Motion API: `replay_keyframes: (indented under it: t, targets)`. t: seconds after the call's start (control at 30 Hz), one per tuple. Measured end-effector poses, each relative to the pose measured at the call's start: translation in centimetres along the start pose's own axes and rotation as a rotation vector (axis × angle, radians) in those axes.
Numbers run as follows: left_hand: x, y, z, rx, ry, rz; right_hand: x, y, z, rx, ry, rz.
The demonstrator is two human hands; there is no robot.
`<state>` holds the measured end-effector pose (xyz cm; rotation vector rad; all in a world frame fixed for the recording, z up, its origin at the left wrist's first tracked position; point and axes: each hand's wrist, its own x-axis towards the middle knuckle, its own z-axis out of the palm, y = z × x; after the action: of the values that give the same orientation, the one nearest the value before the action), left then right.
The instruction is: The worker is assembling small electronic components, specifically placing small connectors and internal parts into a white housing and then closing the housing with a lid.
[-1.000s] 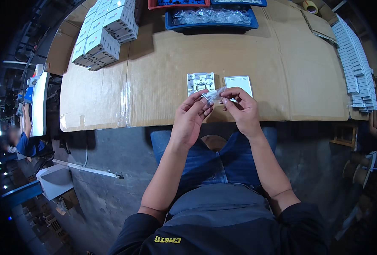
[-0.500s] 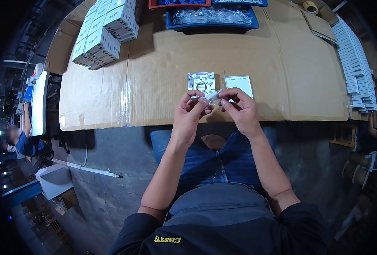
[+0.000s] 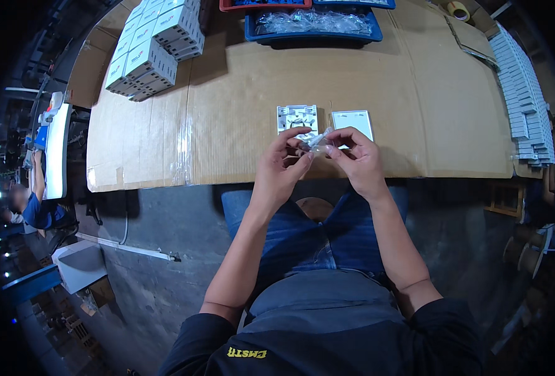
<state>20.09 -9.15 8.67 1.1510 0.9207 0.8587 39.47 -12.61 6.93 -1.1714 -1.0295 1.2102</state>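
Close to the table's front edge, a small clear plastic bag (image 3: pixel 320 149) with something white in it is stretched between my two hands. My left hand (image 3: pixel 282 168) is closed on the bag's left side, its index finger arched above. The bag's other side is pinched by the thumb and fingers of my right hand (image 3: pixel 360 164). Just beyond my fingers lies a white plastic tray-like housing (image 3: pixel 297 116) with moulded fittings inside, its near part hidden by my left hand. A flat white cover plate (image 3: pixel 354 121) lies to its right, partly behind my right hand.
Cardboard covers the table (image 3: pixel 240 94). White box-shaped units (image 3: pixel 149 62) are stacked at the far left. A blue bin (image 3: pixel 315 34) of clear bags stands at the back beside a red bin (image 3: pixel 265 5). White pieces (image 3: pixel 520 100) are piled far right. Another person (image 3: pixel 42 210) sits at left.
My left hand has opened out a little and its thumb has moved down from the index finger. The bag looks more spread between the hands, its white contents tilted up to the right.
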Motion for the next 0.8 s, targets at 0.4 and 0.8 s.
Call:
replay_keyframes:
  t: [0.4, 0.8]
  targets:
    - [-0.1, -0.6, -0.4, 0.411, 0.065, 0.127, 0.1, 0.8, 0.0, -0.088, -0.014, 0.038]
    - [2.1, -1.1, -2.6, 0.618, 0.132, 0.346, 3.0, 1.0, 0.1, -0.300, -0.027, -0.034]
